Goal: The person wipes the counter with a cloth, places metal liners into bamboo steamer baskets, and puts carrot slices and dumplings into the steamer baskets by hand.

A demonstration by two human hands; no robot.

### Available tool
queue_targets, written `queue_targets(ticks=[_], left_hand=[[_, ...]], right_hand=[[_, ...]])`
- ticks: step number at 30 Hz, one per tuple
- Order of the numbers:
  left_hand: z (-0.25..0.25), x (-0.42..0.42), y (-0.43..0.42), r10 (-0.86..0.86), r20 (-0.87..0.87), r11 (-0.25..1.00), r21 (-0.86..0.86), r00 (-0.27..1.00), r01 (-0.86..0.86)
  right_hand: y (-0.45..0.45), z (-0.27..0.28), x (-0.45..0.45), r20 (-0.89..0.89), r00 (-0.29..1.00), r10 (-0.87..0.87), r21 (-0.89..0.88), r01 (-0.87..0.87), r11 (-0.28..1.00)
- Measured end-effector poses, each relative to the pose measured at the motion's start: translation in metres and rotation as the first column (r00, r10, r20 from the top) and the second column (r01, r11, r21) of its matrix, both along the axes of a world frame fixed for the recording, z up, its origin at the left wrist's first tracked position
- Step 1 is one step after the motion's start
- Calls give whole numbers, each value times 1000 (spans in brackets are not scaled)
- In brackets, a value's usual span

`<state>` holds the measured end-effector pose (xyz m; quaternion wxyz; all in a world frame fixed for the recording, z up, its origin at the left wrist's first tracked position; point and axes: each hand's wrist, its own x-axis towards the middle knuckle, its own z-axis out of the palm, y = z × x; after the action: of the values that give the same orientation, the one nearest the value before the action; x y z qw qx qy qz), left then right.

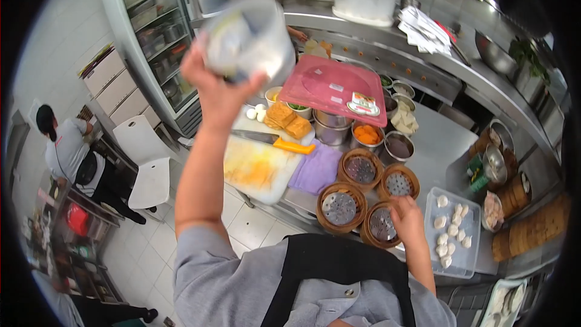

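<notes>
Raised at the upper left, my left hand (pixel 212 79) is closed on a clear plastic container (pixel 257 39), which is blurred. My right hand (pixel 407 215) is at the right rim of a bamboo steamer (pixel 369 239), its fingers drawn together over the edge; what they pinch, if anything, is hidden. This steamer and the three others around it, among them a rear-left steamer (pixel 348 178), have perforated metal discs inside. Right of that hand lies a clear tray (pixel 431 260) with several white dumplings (pixel 452 230).
Left of the steamers are a purple cloth (pixel 316 166), a cutting board (pixel 251 172) and a yellow-handled knife (pixel 293 146). A pink lid (pixel 333 88) covers part of the metal pots. Stacked steamers (pixel 532 230) stand at right. Another person (pixel 69 151) works at far left.
</notes>
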<state>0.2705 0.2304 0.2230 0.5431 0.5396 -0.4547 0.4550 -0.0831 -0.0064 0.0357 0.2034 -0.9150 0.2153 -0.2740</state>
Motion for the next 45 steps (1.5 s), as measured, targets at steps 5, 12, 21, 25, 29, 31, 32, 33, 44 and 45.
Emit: queue_targets(ticks=[5,12,21,25,29,31,32,33,44,45], left_hand=[[104,31,-75,11,-56,1000,-14,998,-12],[114,133,-169,105,-248,973,228,963,-47],[53,115,-186,193,-31,978,91,981,-190],[-50,20,-158,-82,112,996,55,990,77],[-189,-31,-123,-48,90,958,287,995,20],[-231,-37,-91,68,254,759,615,965,-215],[-252,-28,-79,81,247,763,608,966,-219],[-272,-12,-63,171,124,695,688,977,-209],[-319,12,-32,618,-246,507,851,746,-140],[-321,16,-31,619,-272,503,858,736,-106]], right_hand=[[2,-2,-20,91,996,3,-74,3,997],[6,0,-75,54,958,-281,-37,283,958],[21,-27,-96,9,971,-237,15,237,971],[24,-40,-70,-60,998,-30,59,34,998],[16,-63,-56,-256,967,-3,-80,-18,997],[7,-57,-55,-405,914,-7,5,10,1000],[3,-52,-51,-411,912,-1,-6,-1,1000],[-1,-46,-48,-393,919,-6,27,18,999],[-91,-25,200,-322,945,-66,-162,14,987],[-107,-37,226,-318,946,-55,-169,0,986]])
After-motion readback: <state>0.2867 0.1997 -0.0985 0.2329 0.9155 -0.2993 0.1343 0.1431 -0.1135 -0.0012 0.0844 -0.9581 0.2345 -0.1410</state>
